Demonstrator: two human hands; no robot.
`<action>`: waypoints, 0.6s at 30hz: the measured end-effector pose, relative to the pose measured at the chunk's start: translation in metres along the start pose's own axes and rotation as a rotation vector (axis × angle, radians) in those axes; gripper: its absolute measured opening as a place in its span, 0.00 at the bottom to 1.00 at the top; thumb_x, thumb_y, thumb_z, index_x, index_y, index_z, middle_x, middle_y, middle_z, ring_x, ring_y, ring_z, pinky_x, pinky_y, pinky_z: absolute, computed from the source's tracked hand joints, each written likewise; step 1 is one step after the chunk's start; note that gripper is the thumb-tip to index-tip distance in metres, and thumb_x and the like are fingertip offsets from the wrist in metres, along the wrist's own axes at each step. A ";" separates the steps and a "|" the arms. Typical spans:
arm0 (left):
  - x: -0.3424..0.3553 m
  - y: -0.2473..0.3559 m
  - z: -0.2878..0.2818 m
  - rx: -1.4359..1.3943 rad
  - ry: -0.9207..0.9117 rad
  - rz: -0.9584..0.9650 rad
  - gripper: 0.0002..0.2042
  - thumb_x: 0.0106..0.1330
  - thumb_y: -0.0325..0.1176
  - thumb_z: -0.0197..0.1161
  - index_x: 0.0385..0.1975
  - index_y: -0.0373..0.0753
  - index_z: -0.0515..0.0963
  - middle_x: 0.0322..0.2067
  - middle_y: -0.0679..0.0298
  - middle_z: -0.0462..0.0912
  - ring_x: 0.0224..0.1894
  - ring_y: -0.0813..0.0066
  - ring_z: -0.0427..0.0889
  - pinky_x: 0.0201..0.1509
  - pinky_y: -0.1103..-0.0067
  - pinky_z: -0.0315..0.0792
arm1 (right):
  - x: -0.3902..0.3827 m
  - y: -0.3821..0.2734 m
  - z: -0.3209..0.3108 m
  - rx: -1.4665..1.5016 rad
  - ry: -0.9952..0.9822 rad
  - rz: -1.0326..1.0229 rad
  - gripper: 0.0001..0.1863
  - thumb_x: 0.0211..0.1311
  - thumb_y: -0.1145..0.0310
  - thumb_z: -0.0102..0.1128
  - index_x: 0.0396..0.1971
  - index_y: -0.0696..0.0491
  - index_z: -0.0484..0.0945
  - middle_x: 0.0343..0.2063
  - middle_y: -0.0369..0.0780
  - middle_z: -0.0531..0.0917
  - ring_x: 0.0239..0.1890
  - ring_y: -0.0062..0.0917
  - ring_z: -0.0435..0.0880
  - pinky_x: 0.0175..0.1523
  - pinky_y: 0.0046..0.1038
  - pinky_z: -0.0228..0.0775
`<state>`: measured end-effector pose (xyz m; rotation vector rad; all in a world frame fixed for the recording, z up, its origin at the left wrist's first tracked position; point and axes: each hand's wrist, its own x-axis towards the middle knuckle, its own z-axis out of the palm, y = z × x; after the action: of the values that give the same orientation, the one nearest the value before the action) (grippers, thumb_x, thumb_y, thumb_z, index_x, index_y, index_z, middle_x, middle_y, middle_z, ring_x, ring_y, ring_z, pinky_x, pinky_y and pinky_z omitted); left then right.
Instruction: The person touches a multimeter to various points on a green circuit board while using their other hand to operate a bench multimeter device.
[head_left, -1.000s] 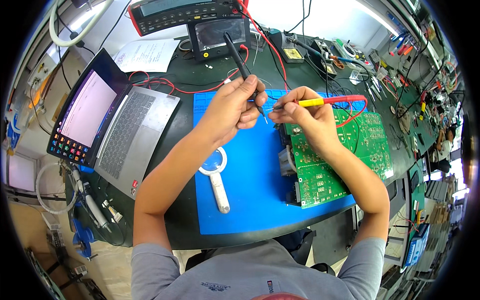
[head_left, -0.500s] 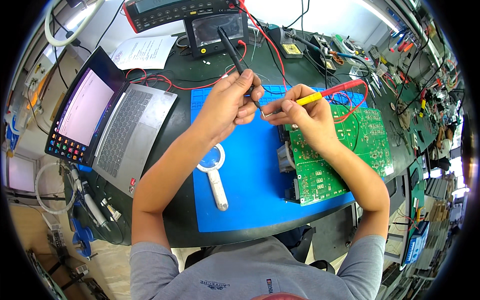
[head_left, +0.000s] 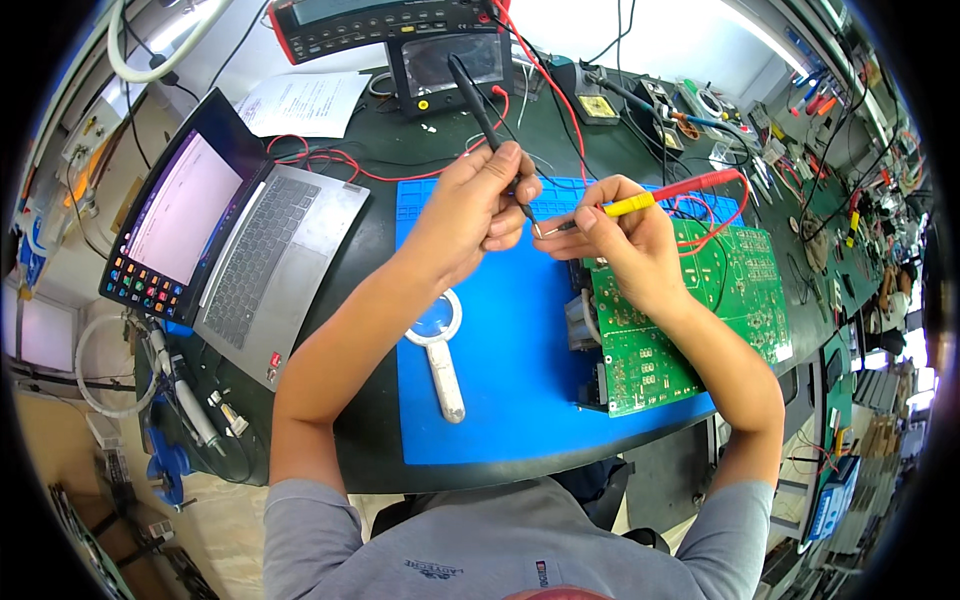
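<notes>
My left hand [head_left: 478,205] is closed around a black test probe [head_left: 474,100], which slants down toward my right hand. My right hand [head_left: 640,240] pinches a red and yellow test probe [head_left: 690,187]. The two tips meet or nearly meet between my hands, above the blue mat [head_left: 510,400]; whether they touch, or whether something small sits between them, I cannot tell. Under my right forearm lies a large green circuit board [head_left: 650,350], solder side up, with parts showing along its left edge. A white-handled magnifying glass [head_left: 446,380] rests on the mat below my left forearm.
At the left stands an open laptop [head_left: 270,260], with a paper sheet [head_left: 305,103] behind it. A bench multimeter [head_left: 400,28] sits at the back above a dark-screened device [head_left: 450,70]. Red and black leads cross the bench; a soldering iron stand [head_left: 597,105] and tools crowd the back right.
The whole view has shifted slightly, so things sit a little to the right and lower. Both hands keep their probes, tips still close together.
</notes>
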<state>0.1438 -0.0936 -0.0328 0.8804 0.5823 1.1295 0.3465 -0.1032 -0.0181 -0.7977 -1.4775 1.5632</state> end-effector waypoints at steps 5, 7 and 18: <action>-0.010 0.007 0.007 0.070 0.005 0.073 0.14 0.78 0.43 0.46 0.39 0.39 0.69 0.29 0.68 0.70 0.17 0.90 0.59 0.18 0.89 0.53 | 0.003 0.000 0.000 0.000 -0.046 -0.034 0.11 0.71 0.67 0.53 0.40 0.60 0.65 0.39 0.57 0.83 0.41 0.42 0.87 0.46 0.38 0.84; -0.015 0.011 0.015 0.098 0.007 0.081 0.14 0.79 0.42 0.45 0.38 0.38 0.68 0.28 0.68 0.70 0.16 0.90 0.58 0.18 0.89 0.53 | 0.003 -0.001 -0.001 0.036 -0.063 -0.034 0.11 0.71 0.67 0.53 0.41 0.60 0.65 0.39 0.56 0.83 0.41 0.42 0.87 0.46 0.38 0.84; -0.031 0.016 0.029 0.243 -0.057 0.182 0.14 0.79 0.42 0.43 0.39 0.37 0.68 0.26 0.68 0.70 0.16 0.90 0.57 0.18 0.89 0.52 | -0.001 -0.002 -0.003 0.083 -0.098 0.041 0.12 0.71 0.63 0.53 0.40 0.58 0.67 0.37 0.54 0.83 0.38 0.40 0.88 0.43 0.38 0.85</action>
<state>0.1480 -0.1295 -0.0045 1.1910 0.6100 1.2088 0.3496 -0.1031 -0.0163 -0.7162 -1.4635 1.7043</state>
